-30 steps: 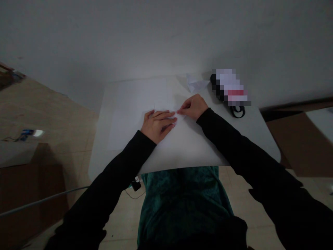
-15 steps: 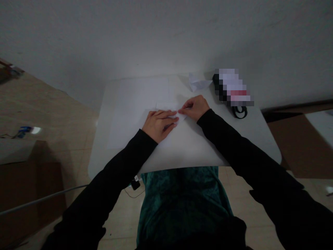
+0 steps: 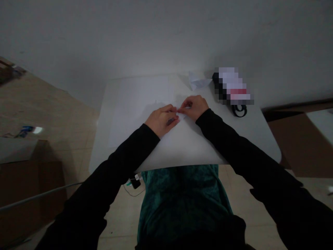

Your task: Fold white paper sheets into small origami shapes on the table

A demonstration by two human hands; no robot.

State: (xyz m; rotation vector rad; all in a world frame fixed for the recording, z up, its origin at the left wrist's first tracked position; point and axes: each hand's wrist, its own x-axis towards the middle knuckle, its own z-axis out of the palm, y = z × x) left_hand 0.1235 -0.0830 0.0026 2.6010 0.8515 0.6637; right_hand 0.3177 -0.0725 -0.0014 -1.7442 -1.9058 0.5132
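A small piece of white paper sits between my hands over the middle of the table, mostly covered by my fingers. My left hand is closed on its left side, with the fingers bent and the thumb nearer to me. From the right, my right hand pinches the paper between thumb and forefinger, its fingertips almost meeting those of the left. Large white paper lies flat under and beyond my left hand. Behind my right hand stands a folded white paper piece with pointed corners.
A blurred-out object with a black side and a black loop lies at the table's back right. The white table meets a wall behind. Cardboard boxes stand right and left on the floor. A grey cable runs at lower left.
My left hand has drawn its outstretched fingers in and shifted slightly right; the paper strip that showed beyond them is now out of sight. My right hand keeps its pinch nearly in place.
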